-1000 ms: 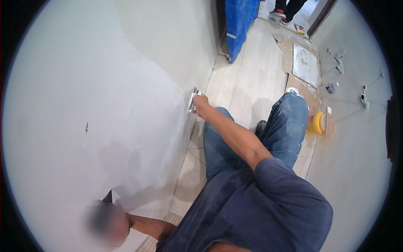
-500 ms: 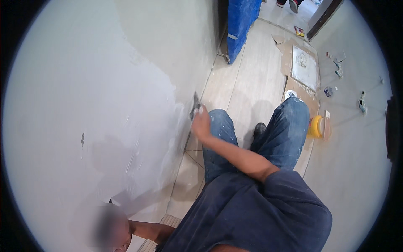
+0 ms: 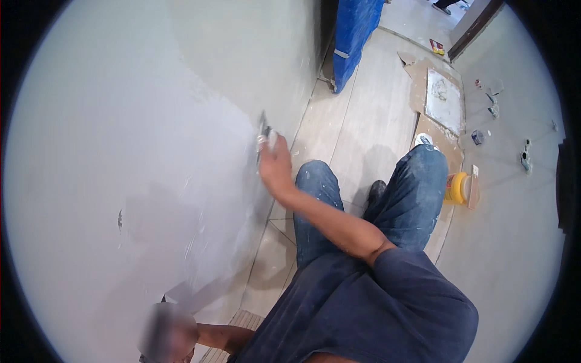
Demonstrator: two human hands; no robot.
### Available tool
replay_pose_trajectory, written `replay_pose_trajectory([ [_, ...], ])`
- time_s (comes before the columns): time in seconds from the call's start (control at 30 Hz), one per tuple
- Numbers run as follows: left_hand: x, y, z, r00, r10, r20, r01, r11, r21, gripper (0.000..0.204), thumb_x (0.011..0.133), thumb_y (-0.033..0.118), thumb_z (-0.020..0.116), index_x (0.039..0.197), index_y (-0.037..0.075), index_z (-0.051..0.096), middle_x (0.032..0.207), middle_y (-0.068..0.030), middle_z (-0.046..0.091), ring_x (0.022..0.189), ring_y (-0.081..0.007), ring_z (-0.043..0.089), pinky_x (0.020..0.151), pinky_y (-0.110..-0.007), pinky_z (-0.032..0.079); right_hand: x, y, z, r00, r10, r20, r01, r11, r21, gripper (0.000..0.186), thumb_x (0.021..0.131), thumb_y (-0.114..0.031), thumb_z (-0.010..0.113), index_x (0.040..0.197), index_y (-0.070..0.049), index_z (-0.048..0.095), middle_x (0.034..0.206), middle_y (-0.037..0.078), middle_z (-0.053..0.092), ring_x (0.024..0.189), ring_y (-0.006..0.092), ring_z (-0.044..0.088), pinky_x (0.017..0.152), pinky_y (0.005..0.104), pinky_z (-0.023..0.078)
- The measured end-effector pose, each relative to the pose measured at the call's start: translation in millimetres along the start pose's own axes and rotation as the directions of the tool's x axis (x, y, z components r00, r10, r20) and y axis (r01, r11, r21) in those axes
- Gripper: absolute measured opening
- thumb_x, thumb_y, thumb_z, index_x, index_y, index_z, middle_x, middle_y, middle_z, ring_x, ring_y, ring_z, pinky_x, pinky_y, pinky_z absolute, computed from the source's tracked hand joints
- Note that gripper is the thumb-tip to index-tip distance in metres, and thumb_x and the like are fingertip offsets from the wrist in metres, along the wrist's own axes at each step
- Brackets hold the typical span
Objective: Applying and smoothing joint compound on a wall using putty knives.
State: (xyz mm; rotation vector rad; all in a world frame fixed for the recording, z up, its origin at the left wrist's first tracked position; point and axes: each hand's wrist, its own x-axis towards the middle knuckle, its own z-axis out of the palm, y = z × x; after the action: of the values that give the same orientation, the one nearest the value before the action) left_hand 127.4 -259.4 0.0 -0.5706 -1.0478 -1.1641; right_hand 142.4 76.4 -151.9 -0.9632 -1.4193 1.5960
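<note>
Counted — one metal putty knife (image 3: 264, 130), one yellow plastic tub (image 3: 456, 187), one blue plastic-wrapped block (image 3: 354, 30), one flattened brown cardboard sheet (image 3: 437, 130).

Dark blue short-sleeved shirt (image 3: 375, 308) — paint-flecked blue jeans (image 3: 417, 181), dark shoe (image 3: 376, 190).

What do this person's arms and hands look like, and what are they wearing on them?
Both arms are bare below short dark blue T-shirt sleeves. The right hand wears no glove and shows pale smears on the fingers. The left hand at the lower edge is blurred, so nothing can be told about it.
</note>
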Motion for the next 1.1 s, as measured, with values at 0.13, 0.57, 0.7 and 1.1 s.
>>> replay_pose_trajectory([
  [0.13,-3,-4,4,1.000,-0.006,0.023,0.005,1.000,0.025,0.027,0.090,0.023,0.063,0.097,-0.001,0.052,0.087,-0.0138,0.058,0.067,-0.0302,0.060,0.057,-0.041,0.051,-59,-27,-7,0.932,-0.322,0.167,0.346,0.928,-0.140,0.052,0.088,-0.004,0.058,0.139,-0.002,0.049,0.123,0.020,0.053,0.109,0.0396,0.053,0.097,0.0447,0.044],
  [0.57,-3,-7,11,0.993,-0.004,0.121,-0.004,0.997,0.072,0.027,0.091,0.023,0.061,0.099,-0.001,0.052,0.089,-0.0148,0.058,0.069,-0.0305,0.060,0.059,-0.042,0.052,-41,64,19,0.979,-0.136,0.155,0.188,0.894,-0.406,0.047,0.096,-0.013,0.053,0.140,0.004,0.046,0.131,0.024,0.048,0.123,0.0396,0.046,0.106,0.0429,0.039],
  [0.7,-4,-7,11,0.988,-0.011,0.156,-0.002,0.997,0.080,0.027,0.092,0.023,0.060,0.099,-0.001,0.052,0.090,-0.0151,0.058,0.070,-0.0306,0.060,0.060,-0.042,0.052,-105,77,-23,0.860,-0.207,0.467,0.304,0.942,-0.143,0.050,0.095,-0.016,0.056,0.141,0.002,0.047,0.126,0.025,0.050,0.120,0.0387,0.049,0.102,0.0427,0.041],
  [1.1,2,-5,2,0.983,0.015,0.183,-0.039,0.991,0.127,0.026,0.093,0.023,0.058,0.101,-0.001,0.051,0.092,-0.0160,0.059,0.072,-0.0308,0.061,0.061,-0.042,0.053,35,118,-9,0.661,0.727,0.187,-0.750,0.632,0.192,0.027,0.104,-0.031,0.049,0.115,-0.008,0.059,0.084,0.004,0.060,0.069,0.0157,0.057,0.059,0.0366,0.050],
])
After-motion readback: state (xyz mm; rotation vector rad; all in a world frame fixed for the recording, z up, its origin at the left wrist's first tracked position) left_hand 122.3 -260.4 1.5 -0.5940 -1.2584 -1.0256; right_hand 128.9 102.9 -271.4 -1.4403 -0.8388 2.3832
